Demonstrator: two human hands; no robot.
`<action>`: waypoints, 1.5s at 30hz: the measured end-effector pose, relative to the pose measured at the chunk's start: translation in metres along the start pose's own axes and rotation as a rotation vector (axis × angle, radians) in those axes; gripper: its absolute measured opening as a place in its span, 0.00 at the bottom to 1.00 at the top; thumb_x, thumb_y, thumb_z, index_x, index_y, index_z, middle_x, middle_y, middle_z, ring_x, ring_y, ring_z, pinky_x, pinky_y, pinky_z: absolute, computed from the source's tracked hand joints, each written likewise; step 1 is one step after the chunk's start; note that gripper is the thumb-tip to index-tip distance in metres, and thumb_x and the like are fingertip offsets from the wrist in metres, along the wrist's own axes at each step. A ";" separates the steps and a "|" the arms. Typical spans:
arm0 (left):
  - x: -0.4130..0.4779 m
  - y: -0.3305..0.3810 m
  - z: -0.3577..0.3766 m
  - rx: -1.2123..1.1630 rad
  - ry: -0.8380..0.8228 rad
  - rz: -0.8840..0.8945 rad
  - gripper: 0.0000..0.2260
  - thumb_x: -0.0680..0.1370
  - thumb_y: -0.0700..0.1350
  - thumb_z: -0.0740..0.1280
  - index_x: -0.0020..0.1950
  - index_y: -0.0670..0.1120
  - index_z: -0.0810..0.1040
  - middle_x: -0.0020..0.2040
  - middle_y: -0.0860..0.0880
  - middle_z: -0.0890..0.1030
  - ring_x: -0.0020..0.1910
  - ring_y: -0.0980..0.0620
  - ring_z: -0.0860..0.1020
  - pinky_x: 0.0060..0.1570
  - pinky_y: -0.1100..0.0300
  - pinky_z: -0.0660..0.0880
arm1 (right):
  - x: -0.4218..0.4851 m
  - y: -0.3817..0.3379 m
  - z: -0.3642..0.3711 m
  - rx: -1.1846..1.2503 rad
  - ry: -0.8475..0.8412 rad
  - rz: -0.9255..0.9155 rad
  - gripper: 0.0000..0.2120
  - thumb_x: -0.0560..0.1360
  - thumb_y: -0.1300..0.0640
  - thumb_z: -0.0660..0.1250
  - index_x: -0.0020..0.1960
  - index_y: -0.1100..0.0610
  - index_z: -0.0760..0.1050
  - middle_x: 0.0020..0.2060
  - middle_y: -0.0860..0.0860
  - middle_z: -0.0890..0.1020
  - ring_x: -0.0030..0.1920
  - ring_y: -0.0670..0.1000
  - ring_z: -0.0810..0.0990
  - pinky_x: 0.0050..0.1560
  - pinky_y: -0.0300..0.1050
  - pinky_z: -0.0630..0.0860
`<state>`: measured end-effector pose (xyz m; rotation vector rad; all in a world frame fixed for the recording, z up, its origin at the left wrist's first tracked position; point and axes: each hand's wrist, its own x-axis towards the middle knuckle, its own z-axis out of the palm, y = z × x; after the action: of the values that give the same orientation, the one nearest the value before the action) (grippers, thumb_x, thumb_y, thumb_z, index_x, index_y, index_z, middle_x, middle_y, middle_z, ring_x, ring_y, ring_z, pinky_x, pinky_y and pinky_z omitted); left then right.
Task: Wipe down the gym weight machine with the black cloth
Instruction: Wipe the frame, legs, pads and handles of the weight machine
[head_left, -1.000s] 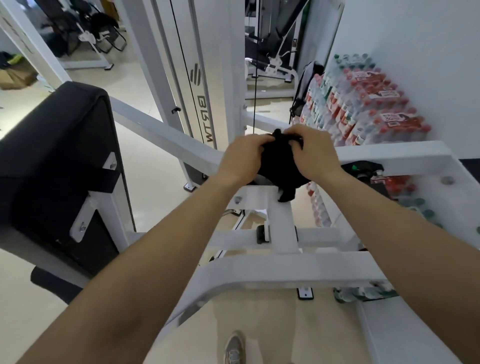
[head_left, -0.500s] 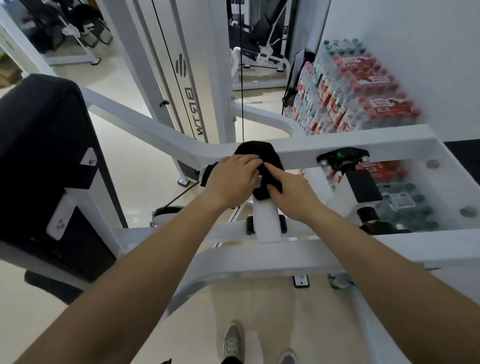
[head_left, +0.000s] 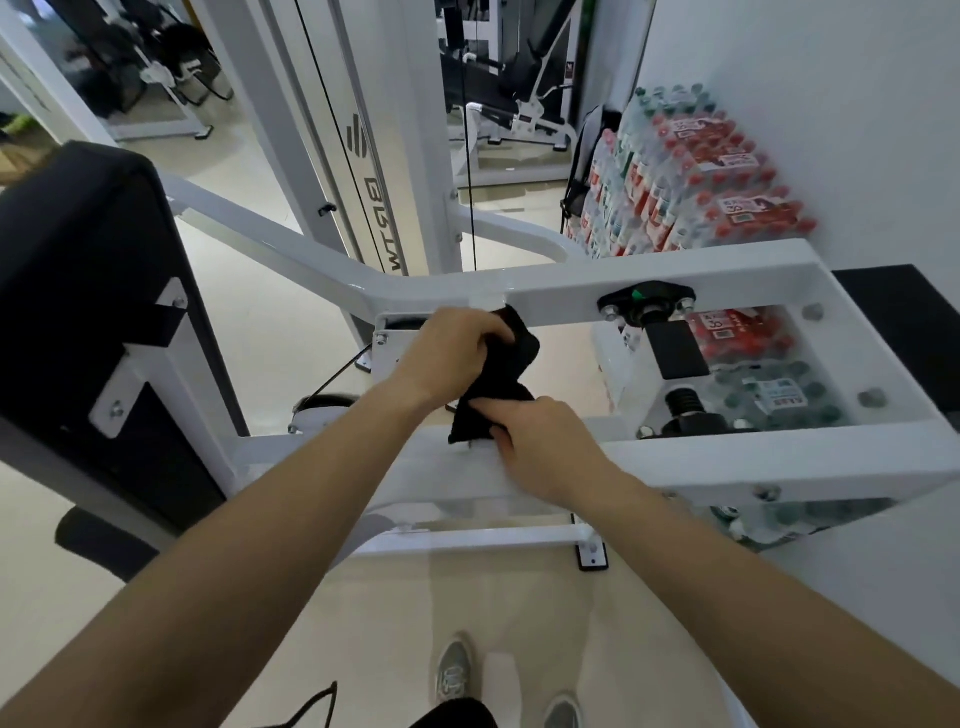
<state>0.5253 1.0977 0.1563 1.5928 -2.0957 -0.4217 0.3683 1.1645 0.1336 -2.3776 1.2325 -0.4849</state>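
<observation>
The white weight machine frame (head_left: 727, 278) fills the middle of the head view, with a black back pad (head_left: 72, 291) on the left. A black cloth (head_left: 498, 374) is stretched along the short white bar that joins the far and near crossbeams. My left hand (head_left: 447, 353) grips the cloth's upper end near the far beam. My right hand (head_left: 540, 441) pinches its lower end against the near crossbeam (head_left: 779, 457). The bar under the cloth is mostly hidden.
Shrink-wrapped packs of water bottles (head_left: 696, 171) are stacked against the white wall on the right, some under the frame. A black pivot bracket (head_left: 644, 304) and bolts sit on the far beam. The weight-stack tower (head_left: 374, 156) rises behind. My shoes (head_left: 454, 675) stand on the beige floor.
Both hands have drawn the cloth down from the far beam toward me along the connecting bar. My right hand has slid lowest, to the near crossbeam, and the cloth is now pulled out long.
</observation>
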 end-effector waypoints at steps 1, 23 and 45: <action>-0.013 -0.001 0.003 0.006 -0.023 -0.001 0.19 0.74 0.30 0.60 0.55 0.45 0.85 0.54 0.46 0.85 0.53 0.47 0.81 0.57 0.56 0.75 | -0.006 -0.002 0.001 0.019 -0.013 -0.029 0.20 0.79 0.63 0.60 0.66 0.47 0.78 0.53 0.53 0.84 0.47 0.58 0.79 0.42 0.47 0.71; -0.072 0.129 0.117 0.298 -0.186 0.261 0.24 0.84 0.52 0.44 0.75 0.46 0.67 0.74 0.46 0.71 0.74 0.46 0.67 0.74 0.48 0.61 | -0.139 0.085 -0.052 -0.419 0.365 0.306 0.08 0.79 0.53 0.59 0.48 0.55 0.75 0.51 0.51 0.77 0.48 0.53 0.75 0.49 0.50 0.73; -0.099 0.065 0.083 0.299 -0.279 0.386 0.28 0.84 0.56 0.40 0.82 0.47 0.52 0.81 0.48 0.54 0.81 0.50 0.52 0.79 0.50 0.53 | -0.127 0.037 0.005 -0.381 0.321 0.379 0.24 0.81 0.51 0.54 0.73 0.59 0.72 0.72 0.54 0.74 0.73 0.54 0.70 0.74 0.53 0.64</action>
<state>0.4487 1.2074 0.1015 1.2860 -2.7160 -0.2112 0.2759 1.2521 0.0957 -2.3298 2.0293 -0.5615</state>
